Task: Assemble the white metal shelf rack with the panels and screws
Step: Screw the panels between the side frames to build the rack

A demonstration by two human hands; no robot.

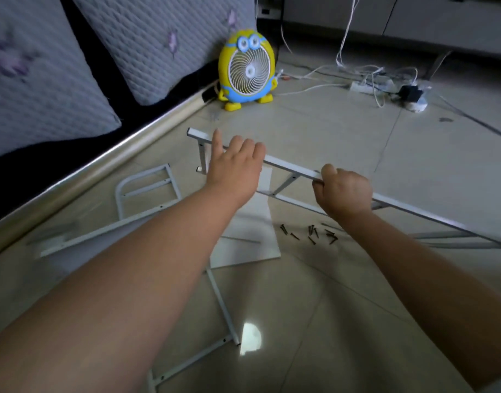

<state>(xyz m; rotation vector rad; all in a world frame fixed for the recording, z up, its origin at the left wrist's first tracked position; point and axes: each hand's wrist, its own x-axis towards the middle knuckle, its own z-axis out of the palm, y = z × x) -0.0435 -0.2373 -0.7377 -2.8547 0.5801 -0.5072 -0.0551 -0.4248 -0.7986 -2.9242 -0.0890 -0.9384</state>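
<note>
grip: right hand (343, 191) fingers are clamping the side frame (289, 167) rail, left hand (235, 163) fingers are curling over it | side frame is standing on edge just behind the screws (311, 232) | panel (249, 236) and second frame (144, 191) are lying left of the screws — nothing is looking joined yet — early stage

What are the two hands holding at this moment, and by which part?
Both hold the white metal frame by its upper rail: the left hand near the far end, the right hand nearer the middle.
</note>
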